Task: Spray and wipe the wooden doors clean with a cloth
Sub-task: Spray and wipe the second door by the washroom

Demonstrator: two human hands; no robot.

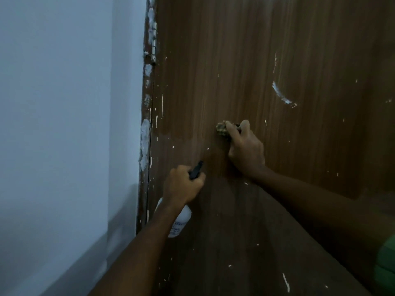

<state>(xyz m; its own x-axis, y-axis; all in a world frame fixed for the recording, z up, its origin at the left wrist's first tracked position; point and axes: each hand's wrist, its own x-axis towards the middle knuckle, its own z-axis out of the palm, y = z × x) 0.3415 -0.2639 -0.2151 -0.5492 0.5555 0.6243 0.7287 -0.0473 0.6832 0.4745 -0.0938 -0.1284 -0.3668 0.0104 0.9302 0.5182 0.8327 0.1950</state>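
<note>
A brown wooden door (245,60) fills the right of the view, flecked with white paint spots and one curved white smear (282,95). My right hand (243,148) grips a bunched checked cloth (222,129) and presses it against the door at mid height. My left hand (183,184) grips the neck of a white spray bottle (180,221) with a black nozzle (196,169) that points up toward the door, just below and left of the cloth.
A pale blue-white wall (64,124) stands to the left. The door frame edge (146,124) carries white plaster patches and a hinge (153,54). A green sleeve (386,263) shows at the lower right.
</note>
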